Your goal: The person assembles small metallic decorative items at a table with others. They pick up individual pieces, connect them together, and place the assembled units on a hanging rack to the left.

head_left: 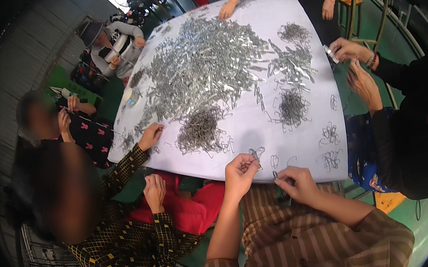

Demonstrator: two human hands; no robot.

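Note:
At the table's near edge, my left hand (241,175) is closed, thumb against fingers, at a few bent wire hooks (258,151). Whether the hooks are all in the fingers or partly lying on the cloth is hard to tell. My right hand (298,183) is to its right, just off the edge, pinching a small metal clip (275,174). Between and beyond my hands lie loose wire hooks (274,160) on the white tabletop (245,130). A dense heap of wire hooks (200,129) rests farther left, and another heap (293,108) lies beyond my right hand.
A large mound of flat silvery metal strips (206,61) covers the table's middle. Small wire clusters (332,160) lie near the right edge. A cup (131,96) stands at the left edge. Several people work around it; a co-worker's hand (150,136) reaches in from the left.

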